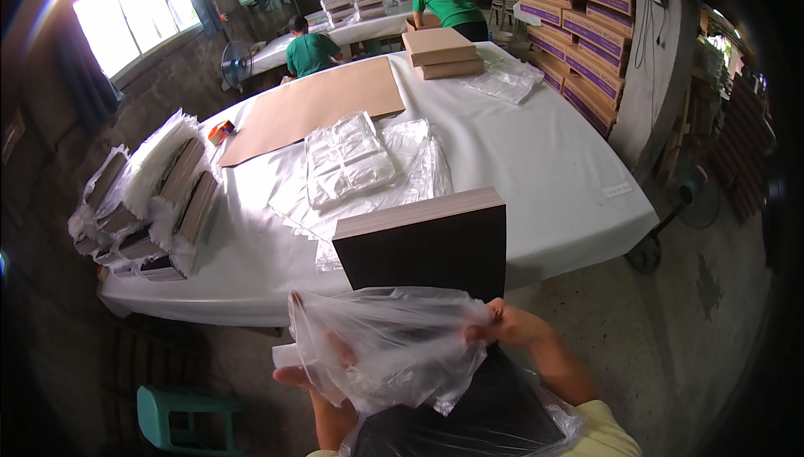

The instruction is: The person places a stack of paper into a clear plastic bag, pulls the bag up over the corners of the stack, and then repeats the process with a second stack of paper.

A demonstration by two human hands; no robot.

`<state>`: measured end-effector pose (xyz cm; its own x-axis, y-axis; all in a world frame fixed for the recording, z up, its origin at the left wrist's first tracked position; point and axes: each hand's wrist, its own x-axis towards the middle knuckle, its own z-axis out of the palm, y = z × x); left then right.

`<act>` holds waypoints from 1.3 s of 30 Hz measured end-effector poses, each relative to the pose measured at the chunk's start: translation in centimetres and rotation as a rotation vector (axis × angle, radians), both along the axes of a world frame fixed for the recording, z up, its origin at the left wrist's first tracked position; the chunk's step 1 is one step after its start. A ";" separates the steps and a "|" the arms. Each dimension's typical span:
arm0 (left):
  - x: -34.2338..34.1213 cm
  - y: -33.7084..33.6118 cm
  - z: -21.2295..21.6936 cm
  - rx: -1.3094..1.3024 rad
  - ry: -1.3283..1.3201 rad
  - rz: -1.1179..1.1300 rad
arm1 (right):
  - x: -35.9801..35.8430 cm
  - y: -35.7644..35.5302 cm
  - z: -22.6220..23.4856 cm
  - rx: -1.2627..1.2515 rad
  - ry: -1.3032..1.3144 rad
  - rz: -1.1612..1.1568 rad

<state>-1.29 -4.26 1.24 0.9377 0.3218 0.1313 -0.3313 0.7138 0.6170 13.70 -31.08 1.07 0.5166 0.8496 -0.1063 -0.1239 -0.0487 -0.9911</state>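
At the clear bag's (394,361) two o'clock, I see the right hand (500,323) pinching plastic; whether the left hand (306,376) grips, I cannot tell. A black-faced stack (423,247) stands at twelve.

Black stack (431,247) ahead, passage right

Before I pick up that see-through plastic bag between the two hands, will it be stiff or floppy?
Probably floppy: the plastic bag bunches into loose folds by the right hand. It's likely light for its size, since the film looks thin enough for part of the left hand to show through. It may be slippery too, judging by its shine.
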 end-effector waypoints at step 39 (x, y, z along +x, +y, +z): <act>9.2 -1.0 1.8 1.519 0.359 1.038 | 3.8 1.0 1.6 -0.222 -1.200 -1.125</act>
